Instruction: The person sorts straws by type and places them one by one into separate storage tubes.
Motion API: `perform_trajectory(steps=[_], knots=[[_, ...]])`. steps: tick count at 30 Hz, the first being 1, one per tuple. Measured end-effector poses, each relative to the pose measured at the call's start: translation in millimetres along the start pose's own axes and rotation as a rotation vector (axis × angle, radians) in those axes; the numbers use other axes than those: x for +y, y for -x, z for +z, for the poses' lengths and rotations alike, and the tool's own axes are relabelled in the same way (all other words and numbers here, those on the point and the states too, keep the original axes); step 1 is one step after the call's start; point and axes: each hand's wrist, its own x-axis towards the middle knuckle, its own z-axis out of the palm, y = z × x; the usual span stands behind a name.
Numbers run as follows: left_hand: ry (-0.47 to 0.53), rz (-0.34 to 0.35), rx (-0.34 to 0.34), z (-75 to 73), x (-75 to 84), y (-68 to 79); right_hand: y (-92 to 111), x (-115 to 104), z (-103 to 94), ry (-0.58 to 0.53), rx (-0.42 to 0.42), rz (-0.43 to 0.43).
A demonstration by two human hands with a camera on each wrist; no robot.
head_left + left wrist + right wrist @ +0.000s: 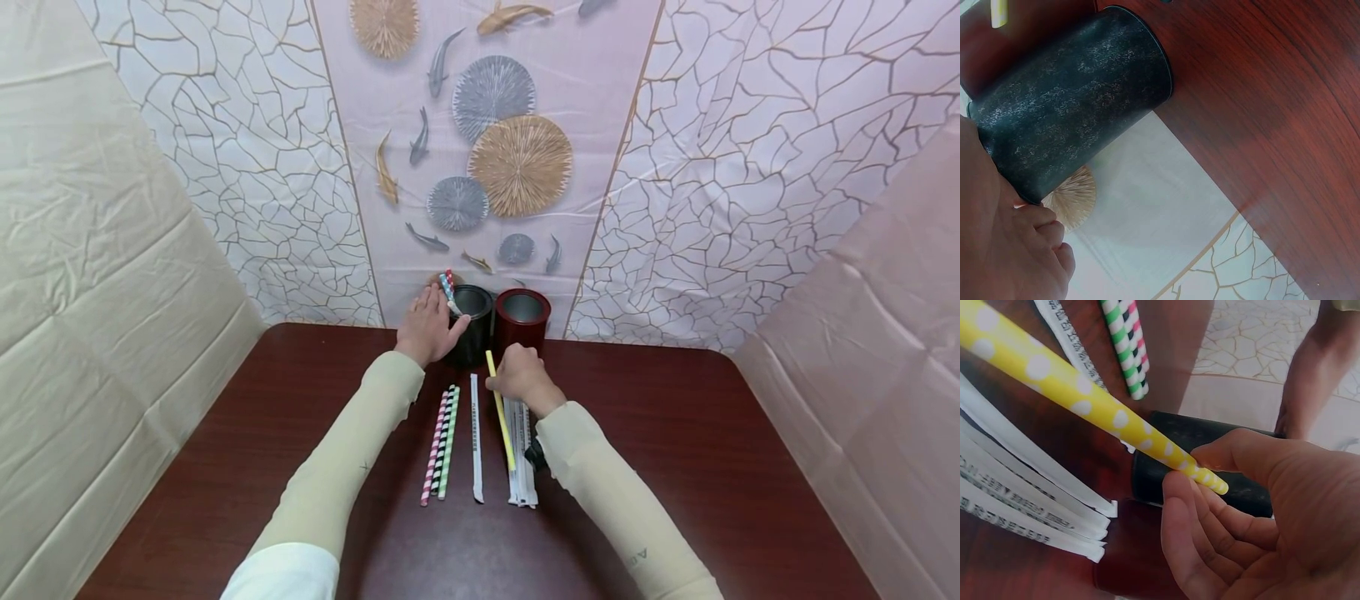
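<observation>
My right hand (pixel 521 377) pinches a yellow paper straw with white dots (pixel 1119 425) near its far end, between thumb and fingers. The straw slants over several white paper-wrapped straws (pixel 521 475) on the table. My left hand (pixel 431 325) holds the rim of a black can (pixel 1079 100), its thumb at the top edge and its fingers bent at the side. A blue-and-white straw (pixel 447 287) and a red-and-white straw (pixel 449 272) poke up at that can's rim beside the fingers. Against the black can stands a dark red can (pixel 522 329), its mouth visible.
Pink, black and green striped straws (pixel 441 446) lie side by side left of centre. One wrapped straw (pixel 476 437) lies alone between them and the wrapped group. Behind the cans, a patterned cloth (pixel 517 167) hangs at the back of the dark red-brown table (pixel 637 400).
</observation>
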Motion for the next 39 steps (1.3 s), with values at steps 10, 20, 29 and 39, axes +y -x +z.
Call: perform_trajectory(steps=[10,20,29,39], knots=[[0.024,0.008,0.021,-0.8,1.1,1.9,2,-7,-20.1,-0.001,0.027,-0.027],[0.031,0.007,0.027,-1.5,0.7,2.7,2,-18,-41.3,0.027,0.085,-0.103],[0.025,0.003,0.025,-0.9,1.3,1.9,5,-30,-58.3,0.043,0.135,-0.146],[0.021,0.001,0.026,-1.5,2.2,1.8,7,-46,-79.3,0.078,0.234,-0.208]])
